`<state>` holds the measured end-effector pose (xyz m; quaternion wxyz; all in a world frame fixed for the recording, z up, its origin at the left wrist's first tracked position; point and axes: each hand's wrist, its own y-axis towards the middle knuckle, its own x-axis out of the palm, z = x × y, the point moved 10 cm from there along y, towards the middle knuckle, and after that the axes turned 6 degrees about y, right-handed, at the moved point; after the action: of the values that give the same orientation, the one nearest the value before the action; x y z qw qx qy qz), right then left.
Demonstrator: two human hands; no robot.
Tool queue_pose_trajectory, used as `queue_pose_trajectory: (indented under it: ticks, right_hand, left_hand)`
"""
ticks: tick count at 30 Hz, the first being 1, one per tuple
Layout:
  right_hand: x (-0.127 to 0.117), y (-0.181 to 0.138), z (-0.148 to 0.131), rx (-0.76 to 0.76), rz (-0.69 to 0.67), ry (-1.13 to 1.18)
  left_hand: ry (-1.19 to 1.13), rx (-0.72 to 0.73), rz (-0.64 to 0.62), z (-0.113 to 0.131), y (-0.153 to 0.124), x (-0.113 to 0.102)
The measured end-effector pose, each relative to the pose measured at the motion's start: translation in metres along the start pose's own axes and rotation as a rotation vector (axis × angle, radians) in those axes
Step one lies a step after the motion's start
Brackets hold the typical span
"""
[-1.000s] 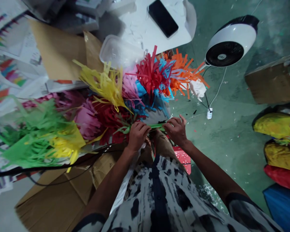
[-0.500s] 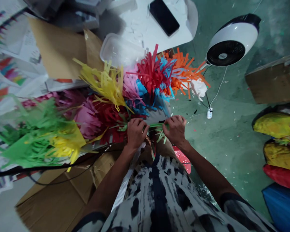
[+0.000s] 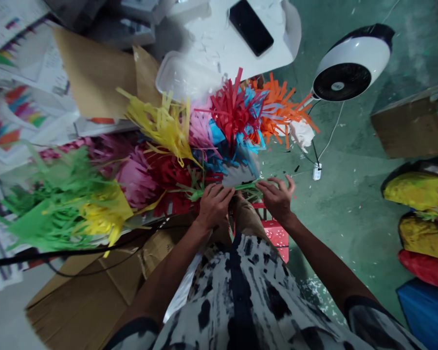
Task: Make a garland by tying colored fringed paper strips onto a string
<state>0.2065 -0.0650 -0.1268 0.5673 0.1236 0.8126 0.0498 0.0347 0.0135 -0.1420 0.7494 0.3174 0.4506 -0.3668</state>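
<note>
Between my two hands stretches a green paper tassel [image 3: 245, 186], its middle narrow and its fringed strips sticking out at the left. My left hand [image 3: 214, 206] is closed over the narrow part, fingers bent. At the other end, my right hand [image 3: 278, 198] pinches the tassel between thumb and forefinger, with its other fingers raised and spread. Just beyond my left hand lie dark red paper tassels [image 3: 171, 175]. Further off are a yellow tassel [image 3: 164, 124], a red tassel [image 3: 235, 114] and an orange tassel [image 3: 279, 109].
Green fringed paper [image 3: 54, 199] heaps at the left. A clear plastic box [image 3: 182, 75] and a black phone [image 3: 251, 27] rest on the white table [image 3: 208, 36]. A white fan [image 3: 354, 63] stands right. Below are a cardboard box [image 3: 91, 301] and a red stool [image 3: 277, 238].
My right hand has shifted slightly right and its outer fingers have lifted apart. My left hand has moved a little right and lower, and more green fringe shows at its left.
</note>
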Motion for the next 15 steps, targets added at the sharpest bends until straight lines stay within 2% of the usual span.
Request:
queue_pose_trajectory:
  ticks: [2,4,9,15]
  right_hand:
    - [-0.012,0.000,0.007,0.046,0.049,-0.052]
    - [-0.017,0.002,-0.001,0.054,0.084,-0.066]
    - [0.010,0.008,-0.044,-0.078,-0.003,0.065]
    - [0.026,0.012,-0.029,0.011,-0.061,0.105]
  left_hand:
    - [-0.027,-0.011,0.008,0.000,0.004,-0.002]
    - [-0.037,-0.028,0.015,-0.002,0.010,-0.003]
    - [-0.010,-0.009,-0.018,-0.009,0.022,-0.001]
    - [-0.027,0.014,-0.017,-0.013,0.022,-0.001]
